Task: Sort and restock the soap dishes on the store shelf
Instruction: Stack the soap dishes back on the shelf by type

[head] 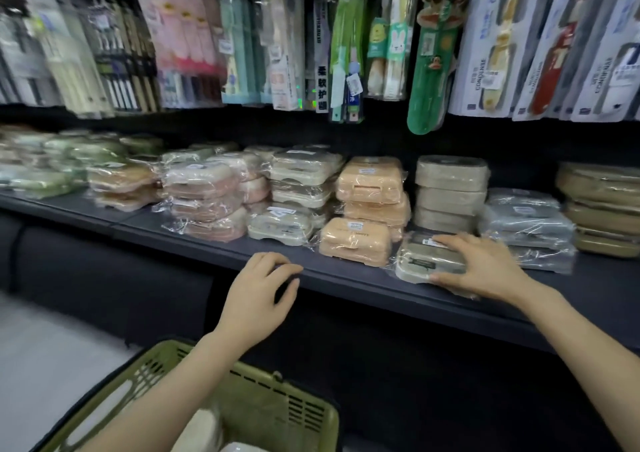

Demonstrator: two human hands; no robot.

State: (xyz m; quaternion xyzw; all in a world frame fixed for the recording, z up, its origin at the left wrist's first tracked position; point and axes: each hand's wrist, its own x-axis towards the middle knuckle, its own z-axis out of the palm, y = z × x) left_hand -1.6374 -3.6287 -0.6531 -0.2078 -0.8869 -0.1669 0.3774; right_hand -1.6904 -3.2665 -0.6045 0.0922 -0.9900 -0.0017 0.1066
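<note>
Beige soap dish, orange soap dishes, olive-green basket, black shelf

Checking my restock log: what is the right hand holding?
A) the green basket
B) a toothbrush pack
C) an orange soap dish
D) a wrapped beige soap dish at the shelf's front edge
D: the right hand grips the wrapped beige soap dish at the front edge of the shelf.

The soap dishes are seen in matt speckled plastic, each wrapped in glossy, crinkled clear film. The shelf is finished smooth, dark and matt. The basket is moulded of slotted olive plastic.
</note>
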